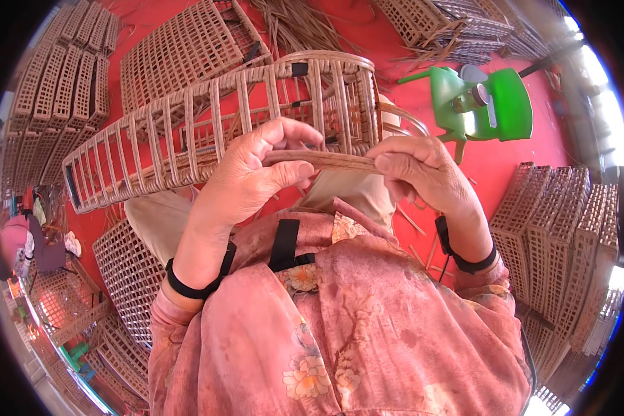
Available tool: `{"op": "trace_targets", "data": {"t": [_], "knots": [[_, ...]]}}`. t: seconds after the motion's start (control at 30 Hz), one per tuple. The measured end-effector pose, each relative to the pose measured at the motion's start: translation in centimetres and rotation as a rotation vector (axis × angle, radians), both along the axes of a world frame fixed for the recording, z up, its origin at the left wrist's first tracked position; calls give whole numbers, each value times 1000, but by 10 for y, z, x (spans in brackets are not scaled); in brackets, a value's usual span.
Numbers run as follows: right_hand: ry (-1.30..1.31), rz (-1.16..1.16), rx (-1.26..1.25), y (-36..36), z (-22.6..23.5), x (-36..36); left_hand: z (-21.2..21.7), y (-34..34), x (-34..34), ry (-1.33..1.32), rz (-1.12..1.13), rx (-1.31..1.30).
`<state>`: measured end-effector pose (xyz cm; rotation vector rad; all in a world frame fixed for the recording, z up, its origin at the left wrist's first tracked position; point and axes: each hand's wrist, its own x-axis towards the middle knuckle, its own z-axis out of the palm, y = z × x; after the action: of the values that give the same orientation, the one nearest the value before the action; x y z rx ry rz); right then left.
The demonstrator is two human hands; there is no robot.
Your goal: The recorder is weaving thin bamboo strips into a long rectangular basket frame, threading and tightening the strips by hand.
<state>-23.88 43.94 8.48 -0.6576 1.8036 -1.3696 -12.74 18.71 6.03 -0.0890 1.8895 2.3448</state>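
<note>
A long open-weave rattan basket frame [187,132] lies across my knees, running from lower left to upper right. In front of it, my left hand [253,177] pinches one end of a flat brown rattan strip [326,160] between thumb and fingers. My right hand [423,170] grips the other end of the same strip, which stretches nearly level between both hands. Black straps circle both wrists. My pink flowered sleeves fill the lower part of the view.
Finished rattan crates are stacked at left [55,90], at top [187,48], at top right [451,24] and at right [568,243]. A green plastic stool [492,104] stands on the red floor. Loose rattan strips [298,24] lie behind. A person [17,246] sits far left.
</note>
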Motion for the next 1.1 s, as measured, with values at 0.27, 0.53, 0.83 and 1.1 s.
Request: {"op": "trace_targets", "data": {"t": [0.27, 0.53, 0.83, 1.1], "knots": [[295, -174, 4, -10, -12, 3, 5, 11, 7, -79, 188, -6], [174, 138, 54, 1, -13, -3, 19, 32, 19, 526, 186, -691], [-127, 50, -26, 13, -10, 12, 9, 31, 13, 527, 421, -843], [344, 51, -72, 14, -10, 27, 5, 31, 14, 334, 335, -683]]}}
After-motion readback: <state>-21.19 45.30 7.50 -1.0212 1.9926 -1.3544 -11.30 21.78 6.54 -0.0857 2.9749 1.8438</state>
